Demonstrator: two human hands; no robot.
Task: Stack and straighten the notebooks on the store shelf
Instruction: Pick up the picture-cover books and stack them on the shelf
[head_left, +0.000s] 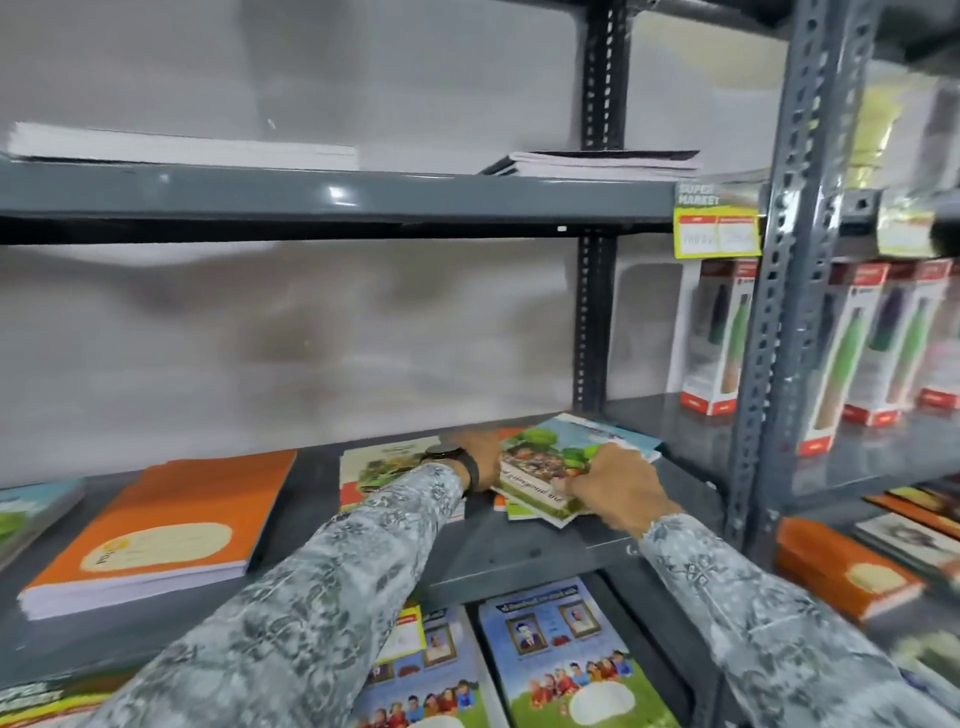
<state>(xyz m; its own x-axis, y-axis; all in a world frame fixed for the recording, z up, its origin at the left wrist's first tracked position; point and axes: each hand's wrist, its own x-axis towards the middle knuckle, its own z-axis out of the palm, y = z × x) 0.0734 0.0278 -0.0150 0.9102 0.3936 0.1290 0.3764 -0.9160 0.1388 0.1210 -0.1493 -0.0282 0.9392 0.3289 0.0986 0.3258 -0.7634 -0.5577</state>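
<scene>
A skewed pile of picture-cover notebooks lies on the grey metal shelf, right of centre. My right hand grips the pile's near edge, thumb on the top cover. My left hand, with a dark watch at the wrist, rests against the pile's left side, its fingers hidden behind the covers. Another picture-cover notebook lies flat just left of my left wrist. A neat orange notebook stack sits further left on the same shelf.
Boxed bottles stand at the shelf's right end behind a perforated upright. The shelf above holds white paper stacks. Colourful notebooks lie on the shelf below. Orange notebooks sit on the neighbouring rack.
</scene>
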